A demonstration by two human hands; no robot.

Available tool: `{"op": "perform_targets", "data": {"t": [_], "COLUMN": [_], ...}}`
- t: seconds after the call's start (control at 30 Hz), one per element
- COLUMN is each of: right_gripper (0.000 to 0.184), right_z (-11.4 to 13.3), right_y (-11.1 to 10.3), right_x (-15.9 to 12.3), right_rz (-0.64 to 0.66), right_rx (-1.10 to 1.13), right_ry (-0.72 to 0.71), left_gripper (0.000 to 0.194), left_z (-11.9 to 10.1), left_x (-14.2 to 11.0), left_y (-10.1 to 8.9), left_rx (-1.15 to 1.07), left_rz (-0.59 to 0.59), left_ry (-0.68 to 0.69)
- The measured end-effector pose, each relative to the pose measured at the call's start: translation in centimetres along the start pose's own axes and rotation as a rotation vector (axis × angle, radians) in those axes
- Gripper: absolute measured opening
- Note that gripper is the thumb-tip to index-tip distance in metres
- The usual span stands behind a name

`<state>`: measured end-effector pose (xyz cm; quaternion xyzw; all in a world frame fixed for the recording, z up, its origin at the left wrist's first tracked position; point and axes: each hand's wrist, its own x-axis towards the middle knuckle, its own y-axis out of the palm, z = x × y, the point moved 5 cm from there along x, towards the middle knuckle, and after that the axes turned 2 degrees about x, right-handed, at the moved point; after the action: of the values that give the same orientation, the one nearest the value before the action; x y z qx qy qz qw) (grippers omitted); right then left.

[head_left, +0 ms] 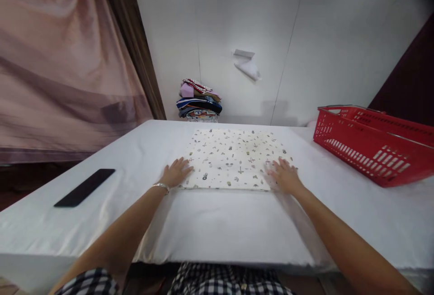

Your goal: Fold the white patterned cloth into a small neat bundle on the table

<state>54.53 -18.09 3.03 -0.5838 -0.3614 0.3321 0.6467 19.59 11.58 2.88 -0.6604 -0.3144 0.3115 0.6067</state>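
A cream cloth with small printed figures (233, 154) lies flat and folded on the white table (217, 227). My left hand (176, 172) rests flat on the cloth's near left corner, fingers spread, with a bracelet at the wrist. My right hand (284, 175) lies flat on the near right corner, fingers also stretched out. Neither hand holds anything.
A red plastic basket (373, 143) stands at the table's right side. A black flat phone-like object (84, 187) lies at the left. A stack of folded clothes (199, 100) sits behind the table by the white wall. A pink curtain (61, 59) hangs at left.
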Motion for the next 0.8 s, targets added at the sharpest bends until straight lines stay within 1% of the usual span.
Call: {"op": "perform_targets", "data": {"t": [0.07,0.13,0.2,0.27,0.33,0.4,0.43,0.47,0.5,0.57,0.63,0.7,0.8], "right_gripper": [0.055,0.06,0.062,0.06,0.057,0.054,0.052,0.05,0.048,0.043,0.039,0.036,0.033], "right_z": [2.6,3.8,4.0,3.6,3.1,2.9,3.0,3.4,3.9,5.4,7.1,8.4,9.2], "right_y": [0.9,1.8,2.4,2.5,2.4,2.1,1.8,1.5,1.1,0.6,0.4,0.3,0.3], "right_x": [-0.4,-0.9,-1.4,-1.5,-1.3,-1.3,-1.3,-1.4,-1.6,-2.0,-2.3,-2.3,-2.4], "right_rz": [0.051,0.115,0.154,0.169,0.174,0.128,0.081,0.027,-0.025,-0.086,-0.095,-0.095,-0.129], "right_rx": [0.062,0.107,0.123,0.139,0.188,0.274,0.325,0.377,0.425,0.498,0.532,0.526,0.481], "right_ry": [-0.12,-0.15,-0.139,-0.12,-0.097,-0.093,-0.112,-0.148,-0.198,-0.324,-0.453,-0.557,-0.613], "left_gripper": [0.058,0.058,0.058,0.058,0.056,0.055,0.054,0.052,0.051,0.05,0.048,0.042,0.034], "left_z": [0.1,0.3,0.6,0.8,0.6,-0.2,-0.9,-2.0,-3.3,-6.1,-8.3,-9.9,-11.2], "left_x": [-0.2,-0.5,-0.7,-0.9,-1.4,-2.3,-3.0,-3.7,-4.5,-5.9,-6.6,-6.6,-6.0], "left_y": [-0.1,0.2,0.6,0.7,0.5,0.0,-0.2,-0.3,-0.3,0.1,0.6,1.0,1.1], "left_rx": [0.029,0.027,-0.009,-0.049,-0.085,-0.123,-0.139,-0.153,-0.165,-0.187,-0.2,-0.206,-0.204], "left_rz": [-0.045,-0.039,0.007,0.027,-0.006,-0.099,-0.157,-0.206,-0.241,-0.26,-0.26,-0.273,-0.291], "left_ry": [-0.007,-0.008,-0.024,-0.042,-0.07,-0.06,-0.015,0.067,0.178,0.411,0.572,0.645,0.697]}}
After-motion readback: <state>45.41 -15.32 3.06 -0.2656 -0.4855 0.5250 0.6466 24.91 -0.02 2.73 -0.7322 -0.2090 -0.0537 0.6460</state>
